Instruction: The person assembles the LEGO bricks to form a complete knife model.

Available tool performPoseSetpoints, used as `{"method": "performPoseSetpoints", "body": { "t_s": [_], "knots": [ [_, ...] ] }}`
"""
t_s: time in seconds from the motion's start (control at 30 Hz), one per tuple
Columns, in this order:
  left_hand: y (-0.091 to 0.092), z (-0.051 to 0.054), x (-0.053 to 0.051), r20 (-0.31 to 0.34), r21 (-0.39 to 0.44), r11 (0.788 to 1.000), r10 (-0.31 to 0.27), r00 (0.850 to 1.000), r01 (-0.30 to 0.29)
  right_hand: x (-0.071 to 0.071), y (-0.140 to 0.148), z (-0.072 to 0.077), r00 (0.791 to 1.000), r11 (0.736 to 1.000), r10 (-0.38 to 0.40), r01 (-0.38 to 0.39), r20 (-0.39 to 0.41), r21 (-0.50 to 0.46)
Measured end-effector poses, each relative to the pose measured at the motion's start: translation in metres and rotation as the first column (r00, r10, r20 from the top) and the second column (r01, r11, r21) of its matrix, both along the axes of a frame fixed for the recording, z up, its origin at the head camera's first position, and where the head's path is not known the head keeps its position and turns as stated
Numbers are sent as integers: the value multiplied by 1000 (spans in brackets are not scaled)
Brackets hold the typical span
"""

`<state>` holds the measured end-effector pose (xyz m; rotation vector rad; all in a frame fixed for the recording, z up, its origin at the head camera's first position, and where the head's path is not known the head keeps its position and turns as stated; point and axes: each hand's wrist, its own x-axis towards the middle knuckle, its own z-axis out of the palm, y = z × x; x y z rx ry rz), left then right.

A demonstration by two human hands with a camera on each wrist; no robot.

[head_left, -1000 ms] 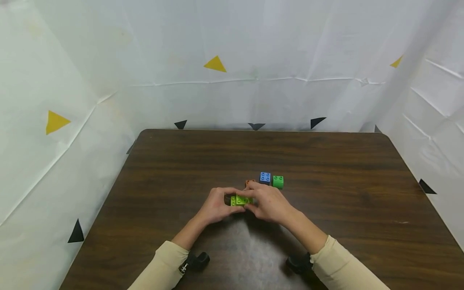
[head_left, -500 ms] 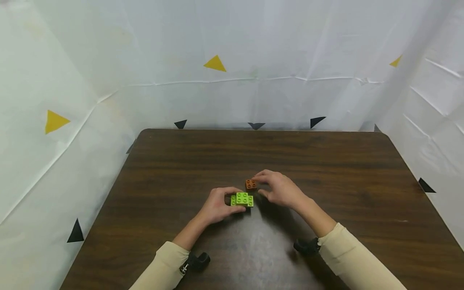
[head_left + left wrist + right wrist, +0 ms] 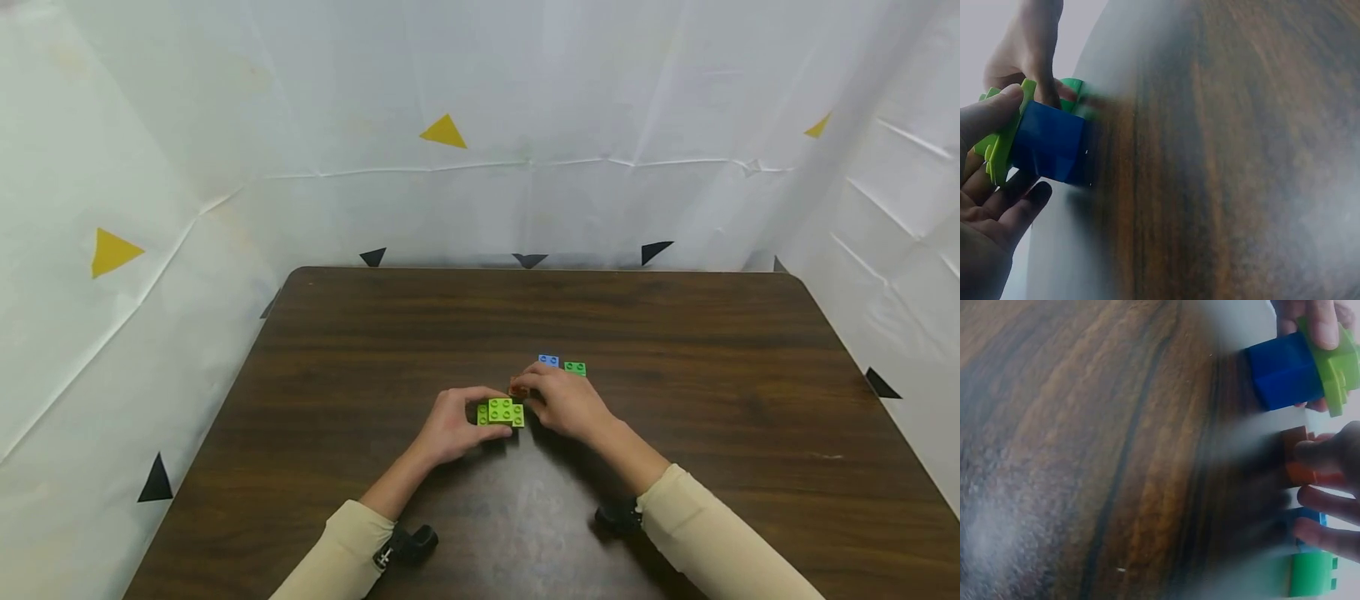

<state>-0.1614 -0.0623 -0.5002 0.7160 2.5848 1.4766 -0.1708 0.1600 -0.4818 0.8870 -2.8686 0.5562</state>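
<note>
My left hand [image 3: 450, 427] grips a stack of toy building bricks near the middle of the table. Two lime green pieces [image 3: 500, 410] form its stepped top, with a dark blue brick [image 3: 1050, 140] under them. In the left wrist view the thumb lies on the lime part and the other fingers are beneath. Just right of and behind the stack, my right hand [image 3: 567, 402] pinches an orange brick [image 3: 1295, 474] between thumb and fingers, mostly covering it in the head view. That brick sits on the table, apart from the stack.
Behind the right hand, a light blue brick [image 3: 548, 360] and a green brick [image 3: 575, 367] stand side by side on the dark wooden table [image 3: 375, 333]. A white sheet wall [image 3: 300, 208] with yellow and black triangles surrounds the table's back and sides.
My right hand let go of the lime top of the stack, moved back and right, then came to the orange brick and took hold of it. The left hand stayed on the stack.
</note>
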Motion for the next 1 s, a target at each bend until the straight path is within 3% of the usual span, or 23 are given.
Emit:
{"method": "performPoseSetpoints", "body": {
  "t_s": [0.17, 0.3, 0.57, 0.83, 1.0],
  "knots": [
    [0, 0, 0, 2, 2, 1000, -3, 1000, 3, -1, 1, -4, 998, 999, -25, 23, -53, -41],
    [0, 0, 0, 24, 13, 1000, -13, 1000, 13, 0, 2, -3, 998, 998, -48, 46, -38, -49],
    [-1, 1, -1, 43, 17, 1000, -24, 999, 23, -3, 3, 17, 997, 980, -80, 83, 25, -180],
    [-3, 0, -2, 75, 38, 998, -46, 996, 44, -2, 2, 42, 996, 915, 29, 9, 89, -404],
    [-3, -1, -3, 67, 45, 998, -44, 997, 41, 6, -1, 49, 979, 884, 149, -71, 135, -463]
  ]
}}
